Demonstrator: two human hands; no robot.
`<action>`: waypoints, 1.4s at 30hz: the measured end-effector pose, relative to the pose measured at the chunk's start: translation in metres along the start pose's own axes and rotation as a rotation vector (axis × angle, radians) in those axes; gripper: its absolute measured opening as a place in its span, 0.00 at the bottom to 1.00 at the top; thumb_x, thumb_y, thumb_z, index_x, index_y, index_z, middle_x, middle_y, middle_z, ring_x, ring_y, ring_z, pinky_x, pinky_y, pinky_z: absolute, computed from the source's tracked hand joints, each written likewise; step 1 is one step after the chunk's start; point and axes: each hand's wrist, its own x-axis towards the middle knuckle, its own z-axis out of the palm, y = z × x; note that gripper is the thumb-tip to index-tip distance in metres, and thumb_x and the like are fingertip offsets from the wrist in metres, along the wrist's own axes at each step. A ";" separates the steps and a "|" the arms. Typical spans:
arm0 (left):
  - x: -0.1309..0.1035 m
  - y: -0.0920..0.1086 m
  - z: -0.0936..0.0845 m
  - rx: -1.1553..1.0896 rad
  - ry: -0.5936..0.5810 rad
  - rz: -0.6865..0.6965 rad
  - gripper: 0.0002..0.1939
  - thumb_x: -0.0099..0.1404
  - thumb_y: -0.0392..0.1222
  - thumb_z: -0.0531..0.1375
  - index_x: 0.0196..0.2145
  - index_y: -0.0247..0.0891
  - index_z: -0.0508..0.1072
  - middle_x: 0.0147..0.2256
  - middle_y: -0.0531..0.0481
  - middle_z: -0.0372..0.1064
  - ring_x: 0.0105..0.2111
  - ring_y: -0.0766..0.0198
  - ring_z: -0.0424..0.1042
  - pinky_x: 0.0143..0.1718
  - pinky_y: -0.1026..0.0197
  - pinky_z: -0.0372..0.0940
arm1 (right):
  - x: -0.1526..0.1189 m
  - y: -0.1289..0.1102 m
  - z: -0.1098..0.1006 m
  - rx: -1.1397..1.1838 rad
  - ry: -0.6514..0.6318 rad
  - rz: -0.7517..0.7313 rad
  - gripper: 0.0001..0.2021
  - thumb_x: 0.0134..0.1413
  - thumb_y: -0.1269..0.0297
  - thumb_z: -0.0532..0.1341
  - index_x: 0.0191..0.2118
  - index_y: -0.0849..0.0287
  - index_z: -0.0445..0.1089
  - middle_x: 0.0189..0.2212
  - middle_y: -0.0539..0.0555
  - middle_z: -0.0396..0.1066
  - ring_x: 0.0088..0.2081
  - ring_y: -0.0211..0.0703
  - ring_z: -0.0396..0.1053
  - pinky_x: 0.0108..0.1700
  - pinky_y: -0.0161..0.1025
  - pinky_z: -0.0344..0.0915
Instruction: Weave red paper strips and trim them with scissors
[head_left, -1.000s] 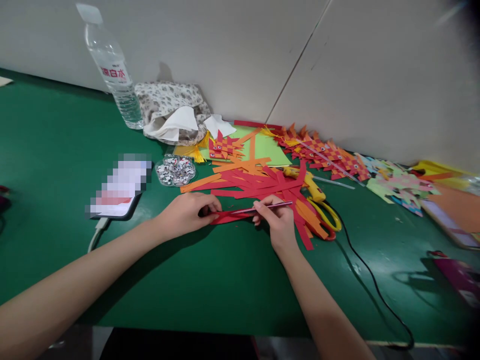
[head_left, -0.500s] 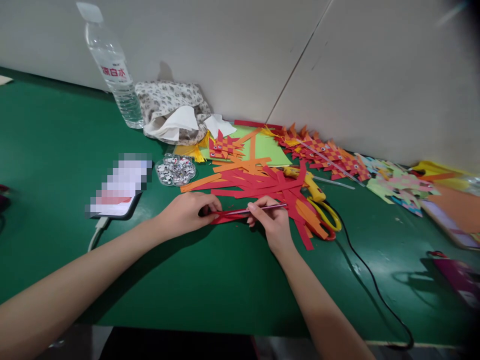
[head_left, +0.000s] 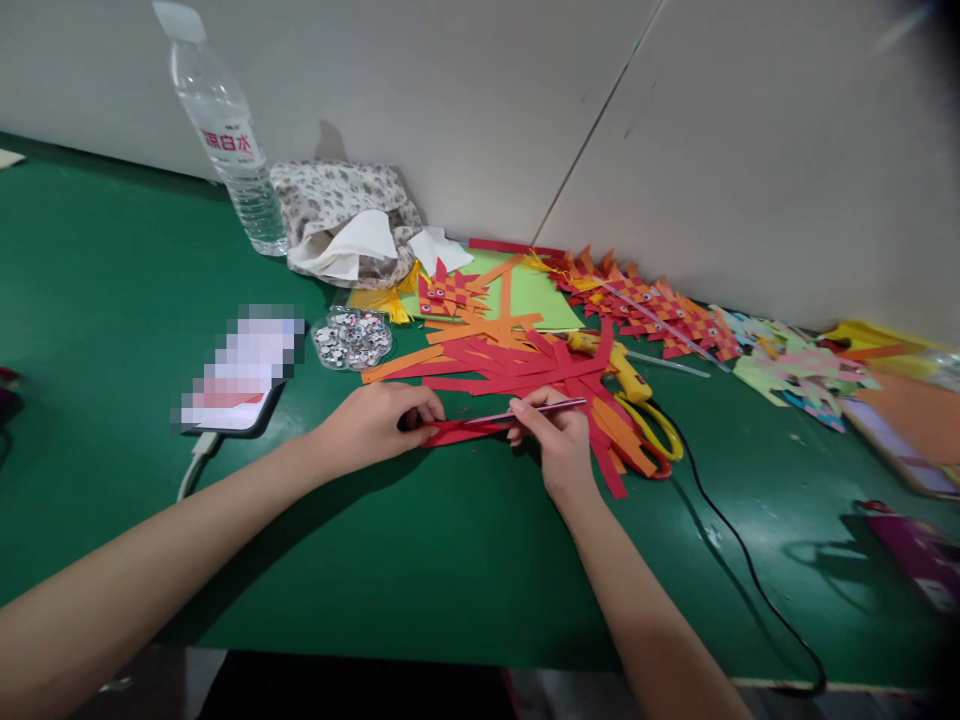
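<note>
My left hand [head_left: 379, 420] is closed, thumb and fingers pinching the left end of a red paper strip [head_left: 457, 433] low over the green table. My right hand [head_left: 553, 430] grips a slim, pinkish metallic pointed tool [head_left: 551, 407] like a pen. The tool's tip points left and lies along the strip; whether it presses on the paper I cannot tell. Right-hand fingertips are at the strip's right end. Just beyond both hands lies a loose pile of red and orange paper strips [head_left: 510, 365].
A yellow glue gun [head_left: 626, 372] with a black cord lies right of the pile. Behind are woven paper fish [head_left: 660, 310], green paper [head_left: 551, 300] and a packet of googly eyes [head_left: 351, 340]. A phone [head_left: 247, 375], a water bottle [head_left: 229, 140] and a tissue pouch [head_left: 345, 185] stand left.
My right hand and the pointed tool have slid a little to the right along the red strip, baring more of it. My left hand has stayed in place, still pinching the strip.
</note>
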 end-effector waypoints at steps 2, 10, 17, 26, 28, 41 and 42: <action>0.000 -0.001 0.000 0.000 0.003 0.006 0.05 0.60 0.37 0.58 0.36 0.39 0.72 0.29 0.52 0.74 0.28 0.68 0.71 0.26 0.68 0.63 | 0.000 0.000 -0.001 0.004 0.010 0.000 0.11 0.43 0.58 0.66 0.23 0.58 0.66 0.13 0.46 0.66 0.16 0.35 0.64 0.20 0.32 0.62; -0.001 -0.003 0.000 0.010 -0.003 -0.001 0.06 0.60 0.37 0.58 0.36 0.39 0.72 0.30 0.53 0.74 0.28 0.68 0.71 0.27 0.68 0.63 | 0.003 0.009 -0.010 0.053 0.056 -0.050 0.09 0.46 0.61 0.65 0.22 0.58 0.67 0.14 0.45 0.66 0.16 0.34 0.64 0.20 0.31 0.60; 0.001 0.000 -0.001 -0.006 -0.017 -0.014 0.05 0.60 0.36 0.59 0.36 0.38 0.72 0.29 0.53 0.74 0.28 0.67 0.71 0.27 0.68 0.62 | -0.003 0.003 0.001 0.059 -0.056 -0.061 0.10 0.47 0.59 0.66 0.24 0.58 0.68 0.15 0.46 0.67 0.17 0.35 0.65 0.21 0.32 0.63; 0.000 0.000 0.000 -0.026 -0.020 -0.030 0.05 0.60 0.36 0.59 0.36 0.39 0.72 0.30 0.54 0.74 0.29 0.68 0.72 0.28 0.68 0.62 | -0.002 0.005 0.004 0.007 -0.042 -0.061 0.12 0.46 0.56 0.66 0.24 0.58 0.67 0.14 0.46 0.66 0.17 0.34 0.65 0.20 0.31 0.63; 0.001 0.000 0.000 -0.026 -0.022 -0.034 0.05 0.60 0.37 0.59 0.36 0.39 0.72 0.30 0.54 0.74 0.29 0.68 0.72 0.28 0.68 0.62 | -0.002 0.005 0.002 0.007 -0.037 -0.054 0.11 0.47 0.57 0.66 0.24 0.58 0.67 0.14 0.46 0.67 0.17 0.34 0.65 0.21 0.31 0.64; 0.000 -0.002 0.001 -0.009 -0.011 -0.027 0.05 0.59 0.36 0.59 0.36 0.39 0.72 0.30 0.54 0.74 0.29 0.68 0.71 0.27 0.68 0.61 | 0.001 0.005 -0.004 0.063 0.022 -0.084 0.10 0.45 0.61 0.66 0.23 0.58 0.67 0.13 0.45 0.66 0.16 0.33 0.64 0.20 0.30 0.61; 0.000 -0.002 0.001 -0.011 -0.012 -0.027 0.05 0.59 0.36 0.59 0.36 0.39 0.72 0.30 0.54 0.74 0.29 0.68 0.71 0.27 0.68 0.61 | 0.001 0.005 -0.003 0.072 0.005 -0.087 0.10 0.45 0.61 0.66 0.23 0.58 0.67 0.13 0.45 0.66 0.16 0.33 0.64 0.20 0.30 0.62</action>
